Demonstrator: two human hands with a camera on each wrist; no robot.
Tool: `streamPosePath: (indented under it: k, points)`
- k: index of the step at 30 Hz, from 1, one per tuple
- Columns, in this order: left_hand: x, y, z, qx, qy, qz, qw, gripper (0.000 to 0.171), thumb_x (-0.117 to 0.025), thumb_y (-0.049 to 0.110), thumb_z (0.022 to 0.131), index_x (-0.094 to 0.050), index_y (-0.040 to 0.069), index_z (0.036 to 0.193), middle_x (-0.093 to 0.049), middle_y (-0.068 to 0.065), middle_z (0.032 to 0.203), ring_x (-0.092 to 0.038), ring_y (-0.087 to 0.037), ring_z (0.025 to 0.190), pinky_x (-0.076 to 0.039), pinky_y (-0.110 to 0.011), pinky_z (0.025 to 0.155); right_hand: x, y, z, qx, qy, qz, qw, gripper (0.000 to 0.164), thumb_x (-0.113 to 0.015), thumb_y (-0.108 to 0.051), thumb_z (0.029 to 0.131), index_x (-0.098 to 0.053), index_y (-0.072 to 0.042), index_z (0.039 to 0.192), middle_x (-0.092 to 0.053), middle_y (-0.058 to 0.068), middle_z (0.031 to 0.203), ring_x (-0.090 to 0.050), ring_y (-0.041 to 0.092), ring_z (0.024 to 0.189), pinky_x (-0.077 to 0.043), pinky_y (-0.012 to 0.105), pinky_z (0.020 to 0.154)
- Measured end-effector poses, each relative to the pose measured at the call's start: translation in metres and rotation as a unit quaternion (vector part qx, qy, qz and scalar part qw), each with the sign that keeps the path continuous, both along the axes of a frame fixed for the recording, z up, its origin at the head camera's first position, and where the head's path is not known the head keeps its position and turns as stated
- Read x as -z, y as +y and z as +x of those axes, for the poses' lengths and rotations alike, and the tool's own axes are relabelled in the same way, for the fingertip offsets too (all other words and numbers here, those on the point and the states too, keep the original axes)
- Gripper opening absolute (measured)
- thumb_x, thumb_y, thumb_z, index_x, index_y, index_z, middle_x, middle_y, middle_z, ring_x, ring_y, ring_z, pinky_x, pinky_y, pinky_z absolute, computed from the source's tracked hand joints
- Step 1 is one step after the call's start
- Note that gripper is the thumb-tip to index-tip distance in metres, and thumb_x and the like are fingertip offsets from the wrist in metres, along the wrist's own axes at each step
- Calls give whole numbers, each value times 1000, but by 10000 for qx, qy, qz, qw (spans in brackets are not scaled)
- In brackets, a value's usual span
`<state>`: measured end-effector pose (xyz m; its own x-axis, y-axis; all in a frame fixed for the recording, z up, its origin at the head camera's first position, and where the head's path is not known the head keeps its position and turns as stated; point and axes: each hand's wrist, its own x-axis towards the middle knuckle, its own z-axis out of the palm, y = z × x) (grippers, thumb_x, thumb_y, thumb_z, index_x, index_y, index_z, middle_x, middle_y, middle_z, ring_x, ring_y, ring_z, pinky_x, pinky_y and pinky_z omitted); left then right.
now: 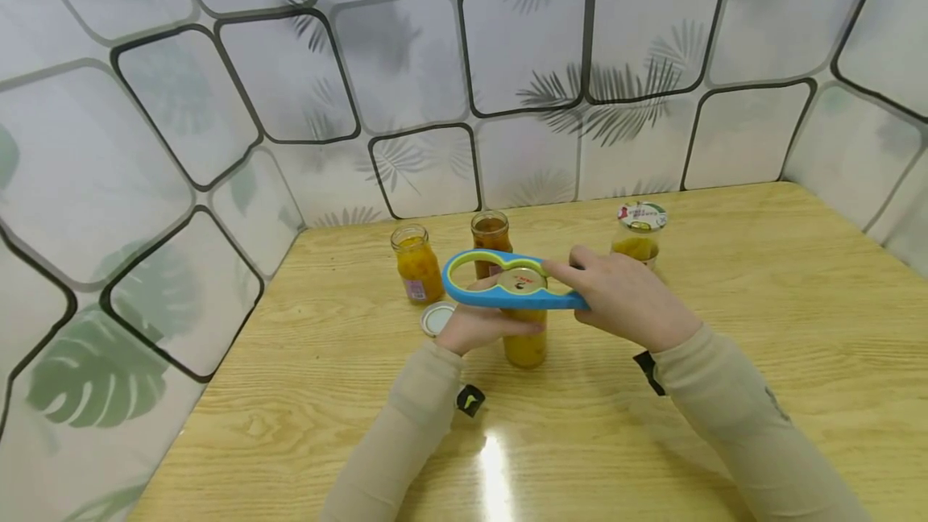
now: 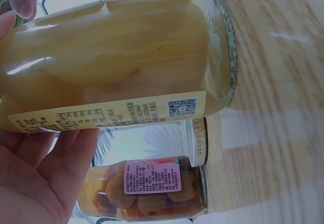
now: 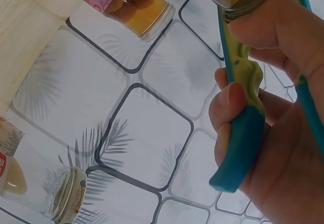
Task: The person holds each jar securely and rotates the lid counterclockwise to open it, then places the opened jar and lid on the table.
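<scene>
A glass jar with yellow fruit (image 1: 525, 349) stands on the table in front of me, its label facing the left wrist view. My left hand (image 1: 482, 326) grips this jar from the left side; in the left wrist view the fingers reach behind the label. Over the jar's lid (image 1: 520, 280) lies a blue and green jar opener (image 1: 478, 297), one of its openings around the lid. The handle end of the opener is held by my right hand (image 1: 627, 296). In the right wrist view, fingers wrap the opener (image 3: 240, 138) and the thumb lies close to the lid.
Behind are two open jars, one with orange-yellow fruit (image 1: 418, 268) and one with brownish fruit (image 1: 490, 232). A loose lid (image 1: 438, 318) lies left of my left hand. At the back right stands a lidded jar (image 1: 638, 244). The patterned wall (image 1: 529, 155) borders the table (image 1: 290, 393).
</scene>
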<state>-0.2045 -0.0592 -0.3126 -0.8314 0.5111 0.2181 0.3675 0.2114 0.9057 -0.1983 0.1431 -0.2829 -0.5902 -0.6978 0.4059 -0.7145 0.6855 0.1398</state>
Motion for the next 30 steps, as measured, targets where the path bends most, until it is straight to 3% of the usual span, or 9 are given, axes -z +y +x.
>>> streamPosePath:
  k: [5,14,26,30]
  points:
    - [-1,-1,0,-82,199,-158,9996,53,-75,-1,67,-54,0,116,-59,-11,109,-54,-14,99,-40,-25,87,0,-1,0,-29,24,12,10000,48,-75,-11,65,-53,-13,107,-42,4,73,-34,11,44,-33,20,40]
    - [0,-3,-1,142,116,-121,9998,51,-74,-2,68,-54,-1,115,-59,-11,109,-54,-12,97,-41,-26,86,0,-1,2,-16,61,1,10000,45,-74,-12,65,-52,-14,105,-41,2,72,-33,11,42,-32,20,38]
    - [-7,-10,-3,458,312,-966,9938,51,-75,4,68,-54,-1,115,-59,-10,110,-54,-13,98,-41,-24,86,-1,0,0,-231,-102,59,9997,51,-77,-14,64,-54,-17,109,-44,2,76,-36,10,45,-35,20,41]
    - [-7,-14,-6,707,276,-1176,9902,62,-76,3,67,-47,-1,122,-54,-10,117,-48,-15,106,-35,-27,93,-1,1,-2,-443,-44,56,9990,54,-78,-15,62,-55,-18,111,-44,0,76,-36,9,48,-35,20,42]
